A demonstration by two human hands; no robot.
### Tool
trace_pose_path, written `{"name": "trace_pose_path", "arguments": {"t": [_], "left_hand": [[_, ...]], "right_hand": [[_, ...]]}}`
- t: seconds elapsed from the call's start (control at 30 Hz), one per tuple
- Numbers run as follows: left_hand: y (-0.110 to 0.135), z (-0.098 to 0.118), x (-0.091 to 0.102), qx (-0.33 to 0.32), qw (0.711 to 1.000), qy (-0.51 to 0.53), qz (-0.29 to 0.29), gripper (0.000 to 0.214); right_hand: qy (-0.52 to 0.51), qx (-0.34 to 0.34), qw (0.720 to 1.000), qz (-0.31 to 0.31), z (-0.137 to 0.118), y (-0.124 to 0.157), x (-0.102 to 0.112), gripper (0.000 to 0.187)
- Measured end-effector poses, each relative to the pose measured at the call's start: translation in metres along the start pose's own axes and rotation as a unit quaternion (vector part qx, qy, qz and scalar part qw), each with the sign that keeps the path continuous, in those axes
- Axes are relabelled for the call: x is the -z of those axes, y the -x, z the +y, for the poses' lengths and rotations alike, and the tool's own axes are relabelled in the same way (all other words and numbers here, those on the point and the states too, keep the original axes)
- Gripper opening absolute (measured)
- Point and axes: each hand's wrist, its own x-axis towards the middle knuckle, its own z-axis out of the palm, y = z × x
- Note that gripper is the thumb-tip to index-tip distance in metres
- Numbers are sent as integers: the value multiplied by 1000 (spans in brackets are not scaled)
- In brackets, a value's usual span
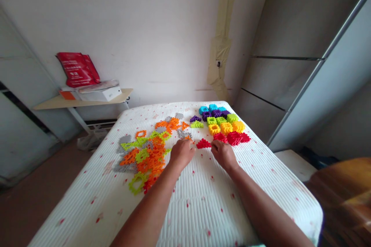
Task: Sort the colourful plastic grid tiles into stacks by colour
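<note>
My left hand (182, 152) is closed above the middle of the white quilted cover, fingers curled together. Whatever it may hold is hidden by the fingers. Just beyond it are grey interlocking toy pieces (184, 134) with a little orange. My right hand (223, 153) is also closed, its fingertips at the right end of a red row of toy pieces (203, 143). Whether they grip that row or something smaller cannot be made out. Beyond my right hand stand red built blocks (234, 138) and yellow blocks (226, 127).
At the left, a loose heap of orange, lime and grey pieces (156, 154) spreads over the cover (199, 204). Lime, purple and blue blocks (212, 107) stand at the back right. Beyond the left edge, a small table (55, 102) bears a red bag (77, 70) and boxes.
</note>
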Motion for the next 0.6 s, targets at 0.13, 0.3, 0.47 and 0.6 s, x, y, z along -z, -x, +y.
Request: {"name": "trace_pose_path", "arguments": {"t": [0.13, 0.3, 0.47, 0.6], "left_hand": [[-16, 5, -21, 7, 1000, 2, -17, 31], [-21, 4, -35, 30, 1000, -4, -8, 31], [-23, 4, -34, 36, 999, -3, -9, 29], [-26, 2, -31, 41, 999, 7, -23, 26]], "right_hand": [[27, -39, 996, -70, 11, 10, 3, 19], [50, -26, 989, -137, 19, 20, 3, 17], [41, 52, 988, -142, 24, 23, 1, 18], [0, 79, 987, -143, 29, 23, 0, 20]]}}
